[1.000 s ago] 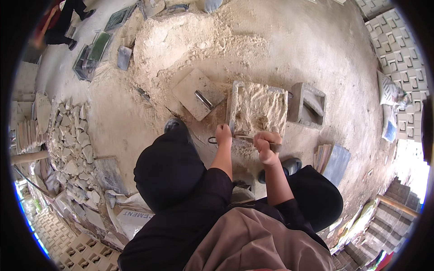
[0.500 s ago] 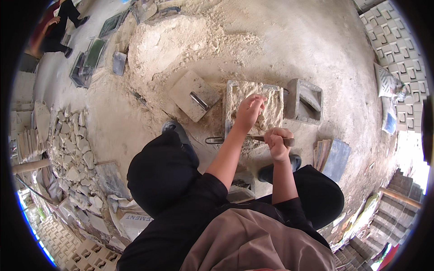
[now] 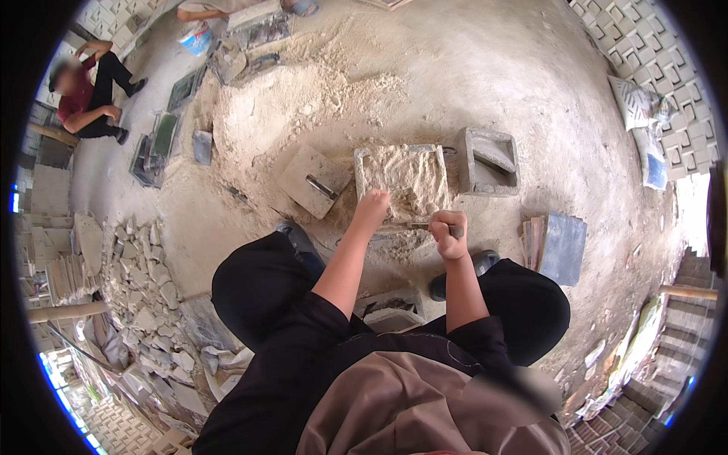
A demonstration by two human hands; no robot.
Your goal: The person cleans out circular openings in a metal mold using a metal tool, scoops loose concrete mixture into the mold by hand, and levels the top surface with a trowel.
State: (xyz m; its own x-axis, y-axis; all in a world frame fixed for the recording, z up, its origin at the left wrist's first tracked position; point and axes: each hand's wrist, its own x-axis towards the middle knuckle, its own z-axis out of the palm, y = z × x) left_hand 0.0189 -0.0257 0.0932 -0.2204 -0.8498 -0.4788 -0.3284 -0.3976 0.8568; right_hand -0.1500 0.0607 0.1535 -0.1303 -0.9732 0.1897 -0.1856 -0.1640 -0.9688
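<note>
A square mould [image 3: 359, 168] lies on the floor before me, filled with pale, crumbly, damp-looking mix [image 3: 406, 168] that has an uneven top. My left hand [image 3: 373, 206] is closed over the mould's near left corner; whatever its fingers hold, if anything, is hidden. At the near right corner my right hand [image 3: 449, 233] grips the handle of a hand tool [image 3: 413, 225], its thin straight part pointing left along the mould's near edge. The tool's exact kind is unclear. Left of the mould rests a square plate [image 3: 297, 176] with a metal bar handle [image 3: 321, 186].
A grey box-shaped mould [image 3: 465, 163] stands to the right, beyond upright flat plates [image 3: 563, 246]. Loose mix [image 3: 262, 102] is heaped at far left. Broken pieces [image 3: 140, 280] lie at left. One person [image 3: 95, 98] sits far left; another's limb [image 3: 201, 13] shows at top.
My left hand has come down and left from over the mix to the mould's near corner, its fingers closing. The right hand keeps the tool. My view has shifted, showing more of the seated person.
</note>
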